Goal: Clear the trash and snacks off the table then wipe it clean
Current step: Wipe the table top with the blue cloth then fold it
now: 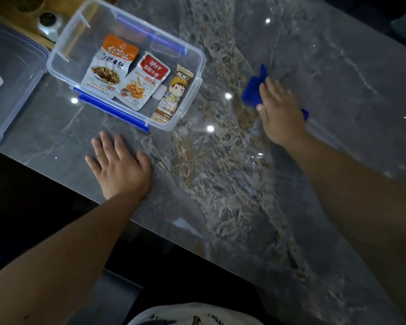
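blue cloth (252, 90) pressed under flat right hand (280, 113); left hand (121, 165) spread, empty.

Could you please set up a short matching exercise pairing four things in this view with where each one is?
Things:
1. blue cloth
2. snack packets
3. left hand
4. lid

Places:
A. inside the clear box
B. flat on the bare table
C. under the right hand
D. left of the box

Pairs: 1-C, 2-A, 3-B, 4-D
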Available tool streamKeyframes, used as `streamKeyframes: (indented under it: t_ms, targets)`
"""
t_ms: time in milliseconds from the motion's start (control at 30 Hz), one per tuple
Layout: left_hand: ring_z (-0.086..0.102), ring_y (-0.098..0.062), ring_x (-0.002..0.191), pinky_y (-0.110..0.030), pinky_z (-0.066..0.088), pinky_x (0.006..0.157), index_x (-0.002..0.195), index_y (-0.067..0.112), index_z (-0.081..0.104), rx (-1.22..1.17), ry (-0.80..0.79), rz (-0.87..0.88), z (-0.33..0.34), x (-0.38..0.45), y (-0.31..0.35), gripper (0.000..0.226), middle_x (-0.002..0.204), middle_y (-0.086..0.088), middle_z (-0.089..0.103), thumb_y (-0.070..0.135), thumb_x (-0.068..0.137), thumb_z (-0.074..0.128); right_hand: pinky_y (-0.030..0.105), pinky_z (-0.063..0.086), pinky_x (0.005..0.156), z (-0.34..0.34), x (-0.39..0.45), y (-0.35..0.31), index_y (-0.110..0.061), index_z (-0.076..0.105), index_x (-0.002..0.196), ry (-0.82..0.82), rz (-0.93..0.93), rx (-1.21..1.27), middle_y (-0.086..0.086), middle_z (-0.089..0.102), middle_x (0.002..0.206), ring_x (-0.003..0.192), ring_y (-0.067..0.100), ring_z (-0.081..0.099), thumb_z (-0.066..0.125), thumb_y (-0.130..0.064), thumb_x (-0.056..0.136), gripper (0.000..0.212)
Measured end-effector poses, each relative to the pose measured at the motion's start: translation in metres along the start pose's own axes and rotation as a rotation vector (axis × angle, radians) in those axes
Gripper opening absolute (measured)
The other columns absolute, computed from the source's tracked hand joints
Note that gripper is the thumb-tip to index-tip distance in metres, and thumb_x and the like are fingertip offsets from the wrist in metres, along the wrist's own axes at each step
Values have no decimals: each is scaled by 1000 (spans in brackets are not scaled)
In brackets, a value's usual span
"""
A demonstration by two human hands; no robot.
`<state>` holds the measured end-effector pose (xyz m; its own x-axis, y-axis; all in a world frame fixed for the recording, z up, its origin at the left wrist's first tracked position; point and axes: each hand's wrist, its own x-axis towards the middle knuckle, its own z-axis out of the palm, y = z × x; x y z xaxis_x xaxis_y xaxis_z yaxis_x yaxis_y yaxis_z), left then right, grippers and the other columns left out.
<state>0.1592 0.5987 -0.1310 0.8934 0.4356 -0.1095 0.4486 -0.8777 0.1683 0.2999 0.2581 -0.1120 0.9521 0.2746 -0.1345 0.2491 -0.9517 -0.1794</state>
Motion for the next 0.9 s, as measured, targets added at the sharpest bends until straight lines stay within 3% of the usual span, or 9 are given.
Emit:
streamKeyframes:
  t_ms: [200, 433, 567, 900]
  targets:
    - [3, -33, 147, -56, 2, 117, 148, 7, 22, 11, -26, -2, -2, 1, 1, 69, 159, -17, 13, 47, 91, 28, 51, 28, 113, 15, -81, -45, -3, 34, 142, -59, -68, -70, 15, 32, 152, 141, 31, 29, 40, -25, 98, 49]
    - [2, -34, 147, -57, 1, 116, 149, 7, 21, 2, -43, 11, -3, 1, 0, 71, 159, -18, 12, 47, 91, 26, 45, 17, 118, 36, -148, -91, -10, 28, 146, -133, -92, -75, 9, 24, 157, 145, 24, 19, 30, -33, 99, 52]
    - [2, -34, 147, -57, 1, 116, 149, 7, 22, 3, -52, 16, -4, 0, -1, 72, 159, -18, 12, 47, 90, 24, 48, 21, 117, 42, -175, -109, -9, 33, 143, -116, -107, -52, 10, 31, 154, 143, 26, 26, 39, -31, 98, 51]
    - [-2, -31, 148, -55, -3, 117, 151, 7, 16, -64, -104, 6, -17, -5, 2, 69, 161, -15, 8, 43, 93, 28, 45, 29, 112, 59, -234, -144, -11, 42, 138, -79, -165, 14, 8, 40, 149, 140, 25, 33, 40, -32, 96, 47]
